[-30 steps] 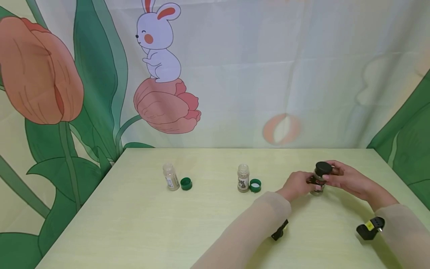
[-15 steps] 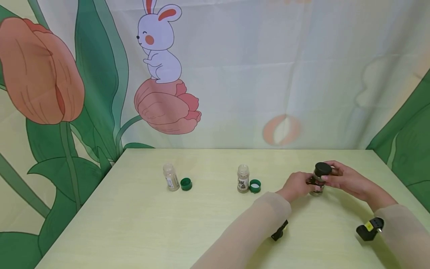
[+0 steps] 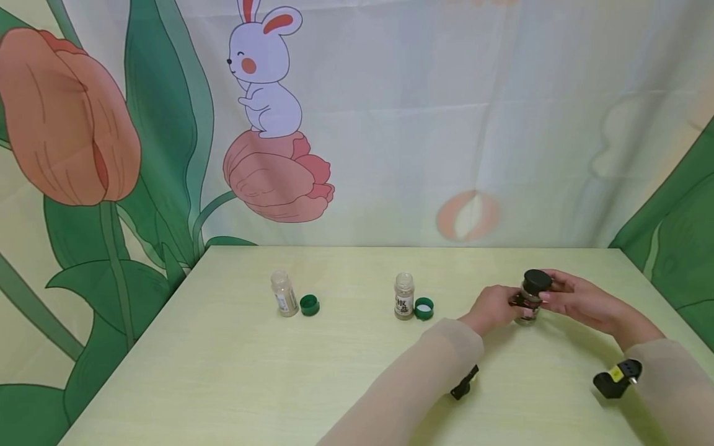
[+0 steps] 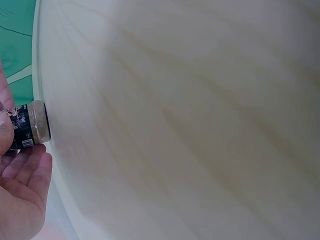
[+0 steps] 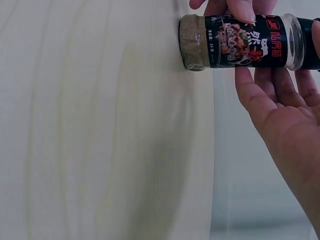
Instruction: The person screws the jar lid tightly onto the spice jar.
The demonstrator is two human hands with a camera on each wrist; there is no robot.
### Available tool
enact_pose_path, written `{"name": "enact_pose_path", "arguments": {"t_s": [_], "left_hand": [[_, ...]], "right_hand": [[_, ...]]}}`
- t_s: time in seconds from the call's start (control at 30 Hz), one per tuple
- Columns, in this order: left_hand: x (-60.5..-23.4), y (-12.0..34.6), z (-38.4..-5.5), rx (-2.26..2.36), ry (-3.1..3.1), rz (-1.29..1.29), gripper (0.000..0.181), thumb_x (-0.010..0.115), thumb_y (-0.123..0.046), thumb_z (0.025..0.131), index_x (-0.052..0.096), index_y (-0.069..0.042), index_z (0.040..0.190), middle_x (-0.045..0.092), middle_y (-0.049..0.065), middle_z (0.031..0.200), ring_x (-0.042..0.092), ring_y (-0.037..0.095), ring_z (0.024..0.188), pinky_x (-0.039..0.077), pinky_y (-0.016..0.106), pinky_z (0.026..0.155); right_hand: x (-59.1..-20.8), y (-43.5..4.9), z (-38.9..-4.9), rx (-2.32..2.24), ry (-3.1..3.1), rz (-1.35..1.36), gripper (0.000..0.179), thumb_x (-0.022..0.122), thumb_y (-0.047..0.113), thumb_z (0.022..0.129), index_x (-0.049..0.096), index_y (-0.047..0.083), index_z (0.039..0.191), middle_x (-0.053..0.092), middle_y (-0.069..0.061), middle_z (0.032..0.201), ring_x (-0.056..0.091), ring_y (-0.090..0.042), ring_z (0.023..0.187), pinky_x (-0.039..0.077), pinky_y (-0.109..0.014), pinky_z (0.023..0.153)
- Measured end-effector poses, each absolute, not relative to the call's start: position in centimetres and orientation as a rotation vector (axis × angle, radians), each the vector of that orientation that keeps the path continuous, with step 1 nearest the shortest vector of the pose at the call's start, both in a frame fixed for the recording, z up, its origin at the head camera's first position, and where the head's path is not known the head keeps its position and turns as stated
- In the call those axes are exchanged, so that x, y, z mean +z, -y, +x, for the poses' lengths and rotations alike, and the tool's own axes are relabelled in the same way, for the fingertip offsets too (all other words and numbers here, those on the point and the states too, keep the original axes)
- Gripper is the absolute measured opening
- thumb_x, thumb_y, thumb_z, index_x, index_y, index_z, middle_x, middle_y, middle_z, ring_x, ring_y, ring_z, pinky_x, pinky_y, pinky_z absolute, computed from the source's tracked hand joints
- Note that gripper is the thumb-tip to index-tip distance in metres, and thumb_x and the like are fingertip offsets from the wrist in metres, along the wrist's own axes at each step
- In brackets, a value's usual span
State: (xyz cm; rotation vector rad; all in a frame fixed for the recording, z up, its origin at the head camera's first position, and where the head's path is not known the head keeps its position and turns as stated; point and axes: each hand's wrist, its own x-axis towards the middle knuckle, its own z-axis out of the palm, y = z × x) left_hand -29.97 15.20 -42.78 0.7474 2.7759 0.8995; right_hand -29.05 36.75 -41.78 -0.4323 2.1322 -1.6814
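At the table's right side, a small seasoning jar (image 3: 528, 310) with a black cap (image 3: 537, 280) stands upright. My left hand (image 3: 496, 306) grips the jar's body from the left. On the other side, my right hand (image 3: 582, 303) holds the cap, its thumb in front and its fingers behind. The dark printed label (image 5: 240, 42) and brown powder at the base show in the right wrist view, where left fingertips (image 5: 242, 10) press the label. The left wrist view shows only the jar's lower part (image 4: 30, 125), at the left edge; its cap is out of frame there.
Two clear uncapped jars stand to the left, one in the middle (image 3: 404, 297) and one farther left (image 3: 284, 294). Beside each lies a green cap, the middle one (image 3: 424, 308) and the left one (image 3: 309, 305). A printed curtain (image 3: 379, 155) hangs behind the pale table (image 3: 251, 384).
My right hand shifts slightly to the right and its thumb and fingers change position around the cap. My left hand and the jar stay in place.
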Motion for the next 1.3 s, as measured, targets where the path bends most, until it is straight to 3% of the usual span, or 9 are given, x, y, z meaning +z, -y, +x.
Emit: {"name": "enact_pose_path", "arguments": {"t_s": [0.33, 0.97, 1.3], "left_hand": [[-42.8, -15.2, -29.9, 0.899, -2.775, 0.729, 0.034, 0.074, -0.034, 0.094, 0.073, -0.022, 0.125, 0.078, -0.008, 0.114, 0.068, 0.003, 0.103, 0.047, 0.011, 0.085], [-42.8, -15.2, -29.9, 0.935, -2.761, 0.728, 0.033, 0.075, -0.033, 0.094, 0.074, -0.022, 0.125, 0.079, -0.007, 0.112, 0.069, 0.003, 0.099, 0.047, 0.01, 0.081], [-42.7, -15.2, -29.9, 0.903, -2.776, 0.737, 0.034, 0.074, -0.033, 0.094, 0.073, -0.022, 0.127, 0.079, -0.007, 0.111, 0.069, 0.003, 0.099, 0.047, 0.01, 0.083]], "right_hand": [[-42.0, -36.5, -29.2, -1.672, -2.158, -0.394, 0.034, 0.054, 0.008, 0.106, 0.041, 0.022, 0.134, 0.06, 0.025, 0.118, 0.061, 0.008, 0.109, 0.054, -0.015, 0.092], [-41.8, -35.8, -28.9, -1.641, -2.249, -0.366, 0.029, 0.057, 0.011, 0.105, 0.043, 0.018, 0.129, 0.061, 0.024, 0.114, 0.062, 0.01, 0.106, 0.053, -0.015, 0.09], [-41.8, -35.6, -29.0, -1.627, -2.282, -0.34, 0.033, 0.06, 0.012, 0.103, 0.04, 0.007, 0.129, 0.059, 0.02, 0.114, 0.062, 0.01, 0.105, 0.054, -0.015, 0.09]]}}
